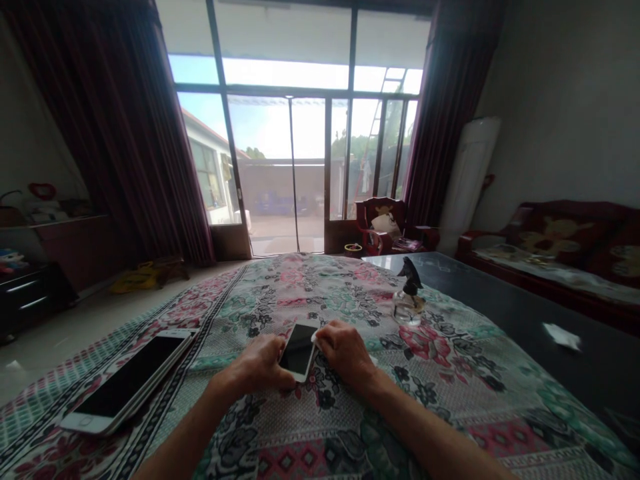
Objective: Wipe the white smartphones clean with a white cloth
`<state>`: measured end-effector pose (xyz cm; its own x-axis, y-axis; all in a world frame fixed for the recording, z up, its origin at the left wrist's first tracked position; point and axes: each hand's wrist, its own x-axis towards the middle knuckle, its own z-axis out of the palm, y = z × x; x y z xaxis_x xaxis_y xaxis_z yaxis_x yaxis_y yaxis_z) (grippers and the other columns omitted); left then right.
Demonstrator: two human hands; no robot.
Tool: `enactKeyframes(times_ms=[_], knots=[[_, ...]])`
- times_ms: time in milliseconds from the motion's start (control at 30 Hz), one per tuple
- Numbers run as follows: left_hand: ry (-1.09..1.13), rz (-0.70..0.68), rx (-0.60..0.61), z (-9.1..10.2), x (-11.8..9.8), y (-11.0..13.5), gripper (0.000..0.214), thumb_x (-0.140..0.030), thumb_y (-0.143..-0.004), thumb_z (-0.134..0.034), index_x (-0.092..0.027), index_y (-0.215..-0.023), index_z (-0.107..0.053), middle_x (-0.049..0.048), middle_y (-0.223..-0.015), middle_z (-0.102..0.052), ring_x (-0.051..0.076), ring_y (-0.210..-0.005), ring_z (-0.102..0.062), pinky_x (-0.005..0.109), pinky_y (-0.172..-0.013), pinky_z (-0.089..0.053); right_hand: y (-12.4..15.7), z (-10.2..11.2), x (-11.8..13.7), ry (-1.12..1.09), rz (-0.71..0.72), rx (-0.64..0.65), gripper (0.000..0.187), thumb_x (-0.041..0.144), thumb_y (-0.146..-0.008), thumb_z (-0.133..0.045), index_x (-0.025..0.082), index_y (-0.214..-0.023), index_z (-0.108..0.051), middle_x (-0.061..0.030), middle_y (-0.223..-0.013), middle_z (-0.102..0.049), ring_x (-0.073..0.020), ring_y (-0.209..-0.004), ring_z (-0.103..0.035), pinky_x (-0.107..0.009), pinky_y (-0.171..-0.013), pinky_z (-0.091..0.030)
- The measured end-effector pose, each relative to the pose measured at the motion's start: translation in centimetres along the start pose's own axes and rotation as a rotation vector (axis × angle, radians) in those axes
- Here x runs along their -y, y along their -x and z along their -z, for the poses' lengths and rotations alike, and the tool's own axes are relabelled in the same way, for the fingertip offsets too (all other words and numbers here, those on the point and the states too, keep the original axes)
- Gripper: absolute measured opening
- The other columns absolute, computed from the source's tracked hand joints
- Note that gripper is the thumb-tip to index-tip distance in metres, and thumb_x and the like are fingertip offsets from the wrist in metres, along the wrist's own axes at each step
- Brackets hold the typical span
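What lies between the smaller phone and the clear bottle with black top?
In the head view: the right hand, beside the phone, then patterned cloth up to the bottle.

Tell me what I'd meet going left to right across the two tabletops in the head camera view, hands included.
White touchscreen device with a home button, left hand, white smartphone, right hand, clear bottle with a black top, crumpled white tissue.
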<state>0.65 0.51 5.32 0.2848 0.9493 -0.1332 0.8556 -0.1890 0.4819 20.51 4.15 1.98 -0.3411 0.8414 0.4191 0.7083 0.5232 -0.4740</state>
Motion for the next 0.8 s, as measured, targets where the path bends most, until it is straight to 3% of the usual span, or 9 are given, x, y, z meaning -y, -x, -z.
enactKeyframes(times_ms=[200,300,467,633,800], knots=[[0.059,0.036,-0.090,-0.8,-0.6,-0.2,0.025,-0.031,-0.057,-0.070,-0.019,-0.080,-0.068,-0.0043,-0.059,-0.067,0.014,-0.058,-0.062,0.018,-0.047,-0.033,0.8,-0.5,1.4,-0.129,0.192,0.082,0.016,0.013,-0.080,-0.059,0.020,-0.077,-0.073,-0.0021,-0.080,-0.067,-0.0122,-0.075,-0.060,-0.021,-0.069,-0.041],[0.127,0.007,-0.077,-0.6,-0.1,-0.2,0.029,-0.032,-0.058,-0.072,-0.019,-0.083,-0.067,-0.0033,-0.064,-0.069,0.014,-0.059,-0.062,0.019,-0.047,-0.033,0.3,0.0,1.3,-0.159,0.199,0.043,0.014,0.015,-0.080,-0.060,0.021,-0.078,-0.073,-0.0015,-0.079,-0.068,-0.0116,-0.072,-0.060,-0.020,-0.068,-0.041],[0.232,-0.024,0.000,-0.5,0.4,-0.2,0.030,-0.033,-0.060,-0.070,-0.019,-0.087,-0.067,-0.0023,-0.069,-0.072,0.014,-0.059,-0.063,0.019,-0.049,-0.036,-2.5,0.4,0.0,-0.046,0.130,-0.026,0.015,0.019,-0.084,-0.058,0.022,-0.083,-0.072,-0.0030,-0.088,-0.068,-0.0127,-0.077,-0.061,-0.021,-0.073,-0.042],[0.207,-0.071,-0.020,-0.7,0.9,-0.4,0.035,-0.036,-0.062,-0.069,-0.020,-0.092,-0.067,-0.0033,-0.068,-0.071,0.015,-0.061,-0.063,0.019,-0.050,-0.037,-5.0,-0.9,0.3,0.136,0.120,0.095,0.020,0.018,-0.086,-0.053,0.022,-0.086,-0.073,-0.0040,-0.092,-0.068,-0.0135,-0.082,-0.061,-0.021,-0.073,-0.040],[0.192,-0.122,-0.032,-1.0,1.4,-0.5,0.033,-0.037,-0.064,-0.067,-0.021,-0.093,-0.067,-0.0038,-0.071,-0.071,0.015,-0.062,-0.064,0.019,-0.051,-0.037,-4.2,-0.9,0.9,0.189,0.228,0.178,0.022,0.018,-0.088,-0.051,0.021,-0.085,-0.072,-0.0043,-0.088,-0.067,-0.0150,-0.086,-0.059,-0.023,-0.076,-0.040]])
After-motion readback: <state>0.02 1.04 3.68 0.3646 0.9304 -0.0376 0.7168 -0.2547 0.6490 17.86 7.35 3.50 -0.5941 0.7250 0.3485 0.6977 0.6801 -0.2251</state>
